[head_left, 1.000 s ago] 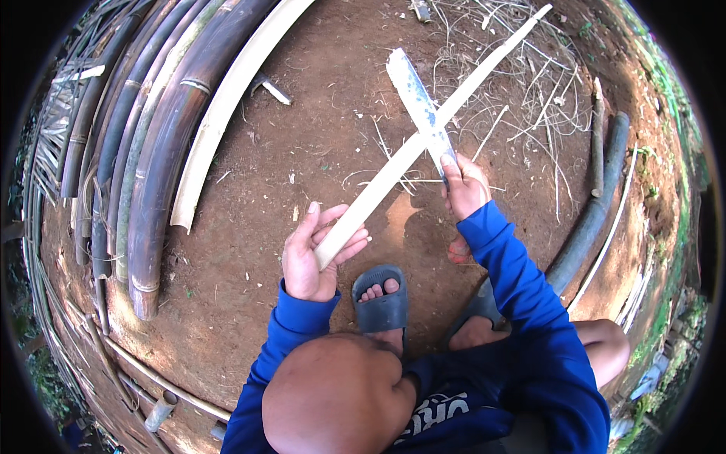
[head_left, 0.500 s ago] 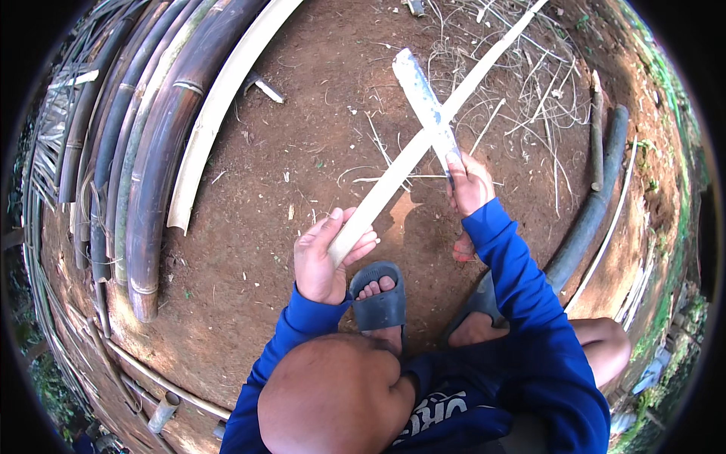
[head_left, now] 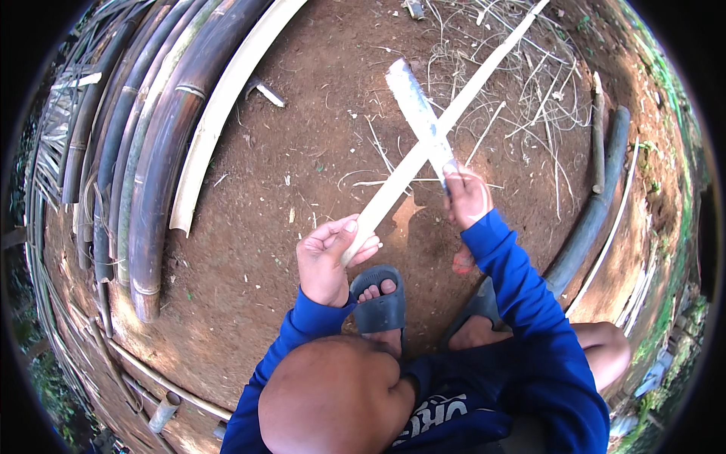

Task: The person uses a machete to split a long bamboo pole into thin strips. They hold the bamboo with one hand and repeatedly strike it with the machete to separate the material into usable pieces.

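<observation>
A long, pale split bamboo strip [head_left: 473,87] runs from my left hand up to the far right. My left hand [head_left: 329,257] is closed around its near end, the thumb lying on top. In my right hand [head_left: 467,198] is the handle of a machete [head_left: 410,94], fingers wrapped round it. Its broad blade, shiny with bluish-white patches, crosses the strip and touches or overlaps it midway, pointing up and left. The grip itself is mostly hidden by my fingers.
Dark bamboo poles [head_left: 170,151] lie along the left, beside a pale split length [head_left: 219,117]. A hammer-like tool [head_left: 265,92] lies near them. Thin shavings [head_left: 529,106] litter the soil at the far right. A dark pole [head_left: 594,212] curves along the right. My sandalled feet [head_left: 380,303] are below.
The machete has moved slightly toward me and to the left, its crossing point shifting down the strip. My left hand has turned a little; both hands keep their holds.
</observation>
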